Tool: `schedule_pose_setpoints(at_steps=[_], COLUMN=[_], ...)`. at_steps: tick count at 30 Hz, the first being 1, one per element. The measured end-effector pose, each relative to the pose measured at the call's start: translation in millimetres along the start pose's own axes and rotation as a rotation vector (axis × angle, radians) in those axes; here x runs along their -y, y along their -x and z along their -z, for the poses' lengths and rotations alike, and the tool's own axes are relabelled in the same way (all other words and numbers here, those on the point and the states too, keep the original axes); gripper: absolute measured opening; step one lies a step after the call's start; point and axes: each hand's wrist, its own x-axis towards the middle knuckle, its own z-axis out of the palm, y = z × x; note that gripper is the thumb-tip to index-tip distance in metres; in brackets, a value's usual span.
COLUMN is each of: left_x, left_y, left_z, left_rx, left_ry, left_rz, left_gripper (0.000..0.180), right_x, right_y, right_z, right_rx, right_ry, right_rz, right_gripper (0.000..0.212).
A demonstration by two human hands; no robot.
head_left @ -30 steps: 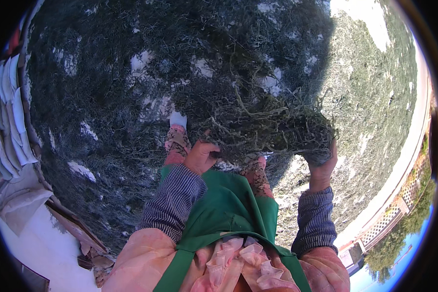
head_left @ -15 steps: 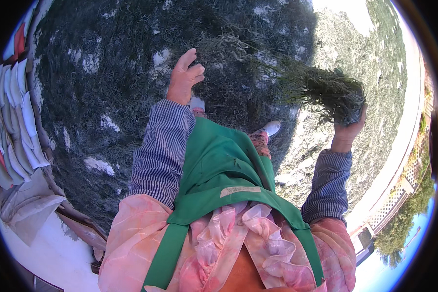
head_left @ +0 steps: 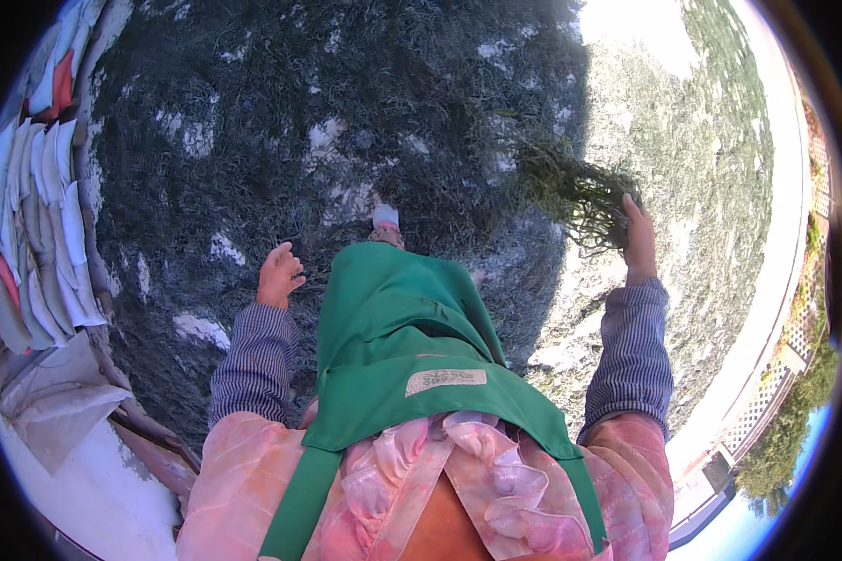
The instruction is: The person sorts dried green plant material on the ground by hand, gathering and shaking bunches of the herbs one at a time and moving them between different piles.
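Note:
In my right hand (head_left: 638, 238) is a clump of dark green, stringy plant strands (head_left: 580, 192), gripped at its right end. Its loose strands trail to the left, above the layer of similar strands (head_left: 421, 103) spread over the ground. My left hand (head_left: 279, 275) hangs at the left of my green apron (head_left: 398, 299), holding nothing, fingers apart and slightly bent. Striped sleeve covers sit on both forearms. One foot in a pale covering (head_left: 385, 217) shows beyond the apron's edge.
A stack of grey, white and red folded sacks (head_left: 42, 224) stands along the left edge, with a crumpled pale sheet (head_left: 56, 402) below it. Bright sunlight falls on the right side of the strands. A white lattice fence (head_left: 762, 397) and bushes (head_left: 786, 449) lie at far right.
My left hand has drawn back and left, down beside the apron. The right hand has moved a little left with the clump. One foot has gone out of sight.

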Motion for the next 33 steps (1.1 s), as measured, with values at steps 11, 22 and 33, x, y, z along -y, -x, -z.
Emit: schedule_pose_setpoints(at_steps=[11, 22, 33], left_x=[13, 85, 99], left_y=[73, 143, 87], left_z=[-10, 13, -5], left_rx=[0.034, -0.034, 0.101], left_ry=[-0.061, -0.033, -0.122], left_rz=[-0.071, -0.098, -0.075], left_gripper=[0.05, 0.046, 0.05], right_x=[-13, 35, -218], right_y=[-32, -55, 1], right_z=[65, 79, -50], right_rx=[-0.058, -0.242, 0.555], right_ry=[0.515, 0.514, 0.472], right_rz=[0.194, 0.467, -0.245], right_gripper=[0.031, 0.076, 0.05])
